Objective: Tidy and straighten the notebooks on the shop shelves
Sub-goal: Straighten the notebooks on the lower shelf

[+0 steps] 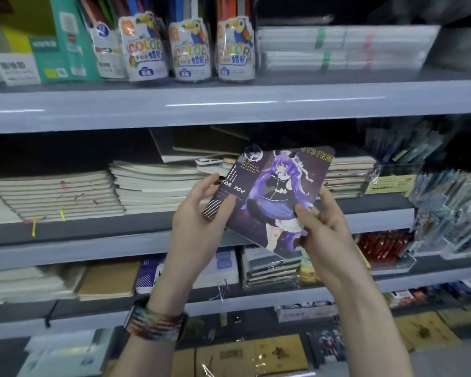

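Observation:
A dark notebook point(272, 191) with a purple-haired cartoon figure on its cover is held tilted in front of the middle shelf. My left hand point(199, 221) grips its left edge, thumb on the cover near the words "FOR YOU". My right hand point(324, 229) grips its lower right edge, thumb on the cover. Behind it on the middle shelf point(93, 240) lie slanted stacks of pale notebooks point(63, 194) and a second uneven stack point(158, 183). More notebooks point(346, 172) lie stacked at the right, partly hidden by the held one.
The top shelf point(229, 104) carries tubs of colour pencils point(144, 47), boxes and flat white packs point(343, 47). Card racks point(452, 208) stand at the right. Lower shelves hold brown and dark notebooks point(109, 278), wrapped stacks point(272, 270) and brown covers point(256, 355).

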Available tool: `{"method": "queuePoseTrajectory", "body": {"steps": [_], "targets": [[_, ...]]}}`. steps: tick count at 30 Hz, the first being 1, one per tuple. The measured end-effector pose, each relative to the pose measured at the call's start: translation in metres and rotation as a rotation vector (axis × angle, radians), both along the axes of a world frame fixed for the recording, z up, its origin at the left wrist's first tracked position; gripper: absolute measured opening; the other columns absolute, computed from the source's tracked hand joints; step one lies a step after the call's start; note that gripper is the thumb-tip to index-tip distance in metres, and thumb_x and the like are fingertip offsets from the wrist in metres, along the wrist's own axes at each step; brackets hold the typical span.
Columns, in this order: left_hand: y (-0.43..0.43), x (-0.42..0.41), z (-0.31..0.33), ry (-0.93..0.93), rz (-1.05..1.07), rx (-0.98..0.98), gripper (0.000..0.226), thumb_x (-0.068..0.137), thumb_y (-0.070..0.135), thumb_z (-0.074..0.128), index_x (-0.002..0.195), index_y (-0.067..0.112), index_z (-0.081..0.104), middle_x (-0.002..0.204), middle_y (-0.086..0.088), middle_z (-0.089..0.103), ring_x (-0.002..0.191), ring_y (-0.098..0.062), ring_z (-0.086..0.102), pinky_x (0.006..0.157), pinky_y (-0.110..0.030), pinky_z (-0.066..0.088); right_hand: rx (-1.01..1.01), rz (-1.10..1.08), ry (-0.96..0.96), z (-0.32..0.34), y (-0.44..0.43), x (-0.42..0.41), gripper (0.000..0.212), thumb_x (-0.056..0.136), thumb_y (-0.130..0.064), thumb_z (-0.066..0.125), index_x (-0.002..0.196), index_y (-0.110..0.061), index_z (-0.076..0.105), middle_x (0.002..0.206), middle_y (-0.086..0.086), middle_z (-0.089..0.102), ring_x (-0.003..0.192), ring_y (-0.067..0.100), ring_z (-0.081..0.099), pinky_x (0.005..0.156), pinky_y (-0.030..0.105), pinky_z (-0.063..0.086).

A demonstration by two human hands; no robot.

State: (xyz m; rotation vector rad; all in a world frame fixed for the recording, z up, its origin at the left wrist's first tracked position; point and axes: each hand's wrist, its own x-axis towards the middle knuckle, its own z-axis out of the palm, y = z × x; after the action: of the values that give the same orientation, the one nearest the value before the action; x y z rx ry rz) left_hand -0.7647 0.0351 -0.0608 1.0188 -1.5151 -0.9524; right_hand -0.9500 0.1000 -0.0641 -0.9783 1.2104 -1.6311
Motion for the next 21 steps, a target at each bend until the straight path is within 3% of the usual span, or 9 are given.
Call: {"method": "queuePoseTrajectory", "body": {"steps": [2,5,7,9,12,17,21], "targets": [[0.002,0.006,-0.003,-0.027,-0.076,0.039,0.042,0.085,0.037,0.070,0.125,0.037,0.058,0.116,0.016,0.070,0.113,-0.004,0.063,0.095,-0.043,0.054,0.004,0.031,0.024,-0.004,0.003,0.005,0.039,0.105,-0.009,0.045,0.139,-0.030,0.048,0.115,0.008,0.073,0.103,0.031,0.070,0.075,0.038,0.056],[0.007,0.018,-0.007,0.003,-0.132,0.119,0.042,0.092,0.023,0.069,0.131,0.026,0.055,0.112,0.006,0.073,0.105,-0.020,0.070,0.076,-0.037,0.058,-0.006,0.069,0.048,-0.008,0.006,0.014,0.040,0.106,-0.008,0.042,0.139,-0.031,0.047,0.117,0.006,0.073,0.105,0.027,0.070,0.070,0.030,0.056],[0.011,0.026,-0.008,0.025,-0.153,0.141,0.034,0.095,0.015,0.064,0.128,0.020,0.055,0.103,-0.003,0.075,0.097,-0.025,0.072,0.075,-0.041,0.059,-0.006,0.093,0.075,-0.012,0.009,0.019,0.039,0.106,-0.009,0.041,0.137,-0.032,0.048,0.118,0.004,0.073,0.108,0.025,0.069,0.082,0.039,0.057],[0.016,0.030,-0.010,0.067,-0.171,0.157,0.025,0.097,0.013,0.060,0.122,0.015,0.058,0.103,-0.004,0.075,0.095,-0.019,0.071,0.085,-0.039,0.058,0.006,0.119,0.111,-0.017,0.011,0.024,0.040,0.107,-0.010,0.041,0.138,-0.033,0.048,0.118,0.004,0.072,0.111,0.025,0.068,0.094,0.048,0.054],[0.028,0.033,-0.018,0.106,-0.166,0.193,0.020,0.099,0.015,0.057,0.119,0.018,0.060,0.103,0.004,0.074,0.090,-0.009,0.069,0.083,-0.029,0.056,0.023,0.150,0.158,-0.026,0.014,0.032,0.046,0.107,-0.011,0.040,0.147,-0.035,0.040,0.126,0.000,0.069,0.119,0.024,0.064,0.106,0.056,0.045],[0.045,0.036,-0.037,0.099,-0.120,0.185,0.022,0.101,0.020,0.054,0.122,0.023,0.058,0.108,0.011,0.072,0.099,-0.009,0.068,0.090,-0.036,0.054,0.028,0.136,0.156,-0.038,0.022,0.039,0.052,0.106,-0.008,0.039,0.149,-0.037,0.037,0.125,-0.004,0.070,0.118,0.019,0.065,0.107,0.054,0.045],[0.057,0.040,-0.048,0.120,-0.115,0.183,0.022,0.101,0.016,0.052,0.122,0.023,0.057,0.108,0.009,0.072,0.100,-0.009,0.068,0.086,-0.028,0.055,0.043,0.119,0.148,-0.048,0.027,0.047,0.050,0.105,-0.008,0.041,0.148,-0.033,0.040,0.125,-0.009,0.069,0.118,0.014,0.064,0.105,0.044,0.049]]}}
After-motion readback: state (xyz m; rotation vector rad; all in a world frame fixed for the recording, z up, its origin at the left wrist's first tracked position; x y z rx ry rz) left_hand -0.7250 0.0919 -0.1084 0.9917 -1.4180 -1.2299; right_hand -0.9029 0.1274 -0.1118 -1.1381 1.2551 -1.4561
